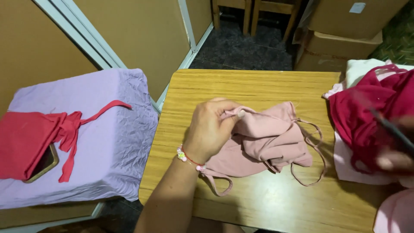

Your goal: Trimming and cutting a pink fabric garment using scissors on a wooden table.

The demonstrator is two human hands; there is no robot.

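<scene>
A dusty-pink strappy garment [267, 138] lies crumpled in the middle of a wooden table [258, 86]. My left hand [209, 131], with a beaded bracelet at the wrist, pinches the garment's upper left edge between thumb and fingers. My right hand [394, 160] is blurred at the right edge, over a pile of clothes topped by a dark red garment [366, 108]. A thin dark strip [390, 127] crosses just above that hand. Whether the hand grips it is unclear.
White cloth [358, 71] lies under the red pile, and pale pink cloth [394, 213] sits at the bottom right corner. Left of the table is a lilac-covered surface [112, 129] bearing a red tied garment [26, 138] and a phone [45, 162]. Cardboard boxes [340, 43] and chair legs [248, 13] stand behind.
</scene>
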